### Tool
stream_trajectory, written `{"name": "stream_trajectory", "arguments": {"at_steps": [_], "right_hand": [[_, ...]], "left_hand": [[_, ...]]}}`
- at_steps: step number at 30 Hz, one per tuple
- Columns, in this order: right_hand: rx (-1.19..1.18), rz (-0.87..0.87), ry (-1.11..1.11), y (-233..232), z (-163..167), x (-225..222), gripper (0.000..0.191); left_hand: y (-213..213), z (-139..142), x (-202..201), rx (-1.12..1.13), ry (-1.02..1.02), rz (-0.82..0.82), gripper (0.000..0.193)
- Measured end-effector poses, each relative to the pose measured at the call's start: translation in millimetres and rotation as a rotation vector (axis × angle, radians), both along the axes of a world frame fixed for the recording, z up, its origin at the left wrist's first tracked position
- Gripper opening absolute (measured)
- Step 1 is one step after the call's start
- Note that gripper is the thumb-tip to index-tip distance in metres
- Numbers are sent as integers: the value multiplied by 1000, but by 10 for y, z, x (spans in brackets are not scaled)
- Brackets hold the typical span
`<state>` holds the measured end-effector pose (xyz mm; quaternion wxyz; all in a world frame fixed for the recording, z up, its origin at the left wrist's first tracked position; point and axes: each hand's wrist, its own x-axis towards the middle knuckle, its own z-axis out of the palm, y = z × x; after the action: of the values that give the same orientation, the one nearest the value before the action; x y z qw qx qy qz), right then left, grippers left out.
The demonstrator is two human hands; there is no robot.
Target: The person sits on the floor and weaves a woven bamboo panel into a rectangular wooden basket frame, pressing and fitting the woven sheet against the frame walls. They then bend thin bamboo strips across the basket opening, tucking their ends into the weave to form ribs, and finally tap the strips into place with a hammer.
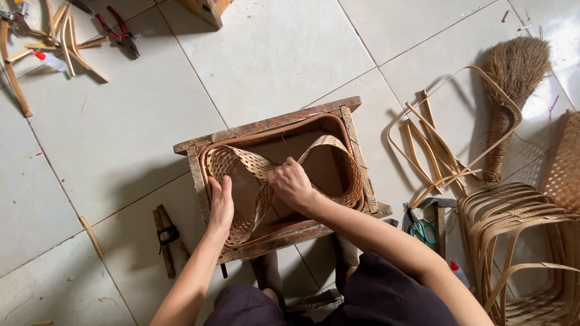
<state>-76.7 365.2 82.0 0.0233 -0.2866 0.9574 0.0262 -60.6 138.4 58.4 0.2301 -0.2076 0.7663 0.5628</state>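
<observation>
On a pale tiled floor (121, 139) sits a rough wooden box frame (266, 127) holding a bent rim and a woven bamboo strip (241, 160), open-lattice, tan and twisted into a figure-eight loop. The right hand (293, 184) pinches the strip at its crossing; the left hand (221, 205) presses flat against the strip at the frame's left side.

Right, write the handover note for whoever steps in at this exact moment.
Left hand: flat on the woven bamboo band at the left inside wall of the wooden box frame.
Right hand: pinching the band where it crosses itself mid-frame.
Done: band lies along the frame's walls.
Left: middle loop is twisted, not flat against the walls.
Nearby: green scissors and hand broom to the right.
</observation>
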Motion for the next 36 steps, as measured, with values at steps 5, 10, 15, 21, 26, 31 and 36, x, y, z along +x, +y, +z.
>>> {"name": "stream_trajectory", "arguments": {"at_steps": [5,10,15,21,26,31,36], "right_hand": [[-46,-26,8,-12,-19,-15,8],[-111,-35,79,57,16,-16,8],[-158,-45,23,78,222,-57,7],[-334,-20,73,690,1056,236,60],[-694,-759,-384,1472,1450,600,65],[-605,-719,-581,1315,996,813,54],[-516,-760,-501,1169,408,639,49]], "left_hand": [[314,434,238,-360,402,-227,98],[517,469,122,-526,474,-465,85],[567,300,-93,-336,821,-310,32],[551,327,-61,-269,657,-275,16],[543,441,-96,-282,883,-291,17],[595,444,-49,-325,837,-386,11],[761,264,-68,-399,888,-428,10]]}}
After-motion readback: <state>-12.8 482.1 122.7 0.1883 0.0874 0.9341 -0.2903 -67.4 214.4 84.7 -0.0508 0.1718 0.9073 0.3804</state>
